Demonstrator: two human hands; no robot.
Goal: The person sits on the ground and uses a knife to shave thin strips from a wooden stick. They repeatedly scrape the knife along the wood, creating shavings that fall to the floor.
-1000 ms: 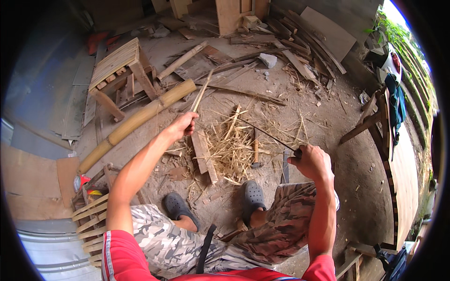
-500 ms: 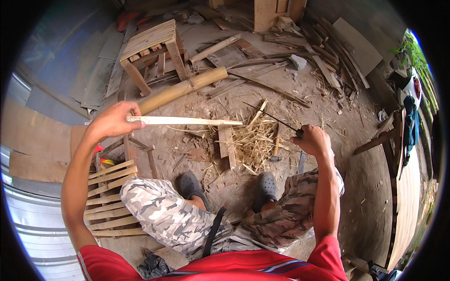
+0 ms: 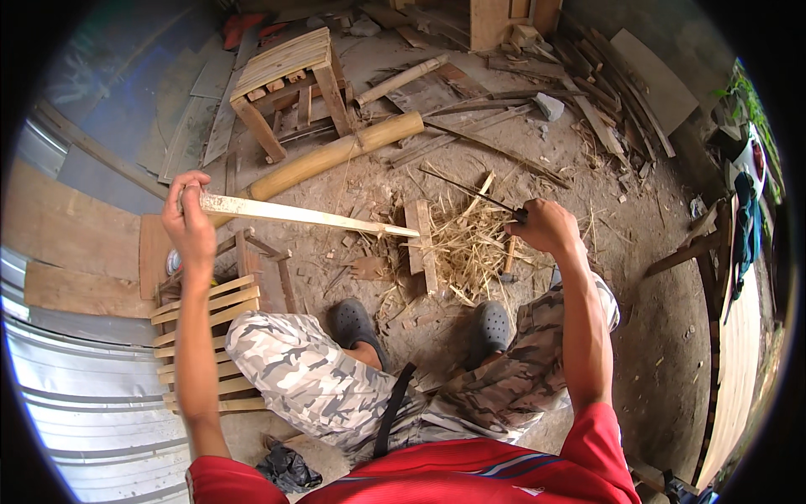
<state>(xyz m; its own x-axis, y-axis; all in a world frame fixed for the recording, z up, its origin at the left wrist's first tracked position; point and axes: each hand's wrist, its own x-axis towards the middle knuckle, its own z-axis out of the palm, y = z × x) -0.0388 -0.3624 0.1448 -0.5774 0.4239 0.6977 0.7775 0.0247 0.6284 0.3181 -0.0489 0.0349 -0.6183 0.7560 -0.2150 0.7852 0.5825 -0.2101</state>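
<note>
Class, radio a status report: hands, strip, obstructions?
Left hand gripping bamboo strip. Right hand holding long knife. Strip's tip at wooden block, contact unclear. Shavings heaped beside block.

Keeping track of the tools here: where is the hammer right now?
In the head view, the hammer lies right of centre, at the right edge of the shavings pile, below and slightly left of the right hand.

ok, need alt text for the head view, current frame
A seated person's left hand grips one end of a long pale strip while the right hand holds a long, dark-bladed knife. Between them, shavings lie heaped on the dirt floor. Beyond are a bamboo pole and a slatted stool.
</note>
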